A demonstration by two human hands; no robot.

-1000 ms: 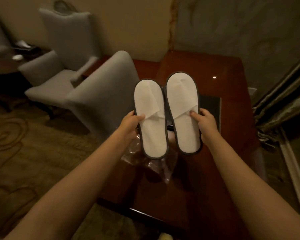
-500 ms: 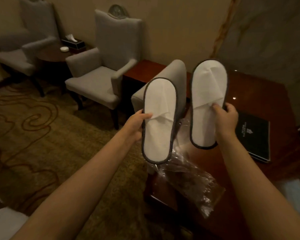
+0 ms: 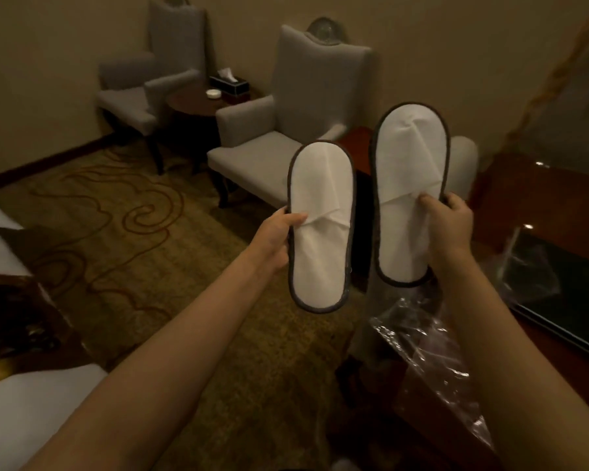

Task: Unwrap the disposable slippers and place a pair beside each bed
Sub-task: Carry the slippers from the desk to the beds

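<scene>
Two flat white slippers with dark edging, held up in the air, toes toward twelve o'clock. Left slipper (image 3: pixel 320 229) pinched at its nine o'clock edge by the left hand (image 3: pixel 275 237), grip closed on it, thumb pressed across the folded upper. Right slipper (image 3: pixel 409 195) raised a little higher, just beside the first but apart from it, clamped at its three o'clock edge by the right hand (image 3: pixel 447 226), grip closed on it, thumb on the upper and fingers wrapped behind. Both slippers out of their wrapping. Crumpled clear plastic wrapper (image 3: pixel 432 362) lying at five o'clock of the slippers on the corner of the glossy reddish desk (image 3: pixel 524 198), with a dark folder (image 3: pixel 565 294) on the desk at three o'clock. Patterned carpet (image 3: pixel 133 215) below. White bed linen (image 3: pixel 21 413) at eight o'clock, near the left forearm. Grey armchair (image 3: pixel 300 107) at twelve o'clock beyond the slippers, a second armchair (image 3: pixel 150 76) at eleven, a small round table (image 3: pixel 198 103) between them carrying a tissue box (image 3: pixel 230 85).
</scene>
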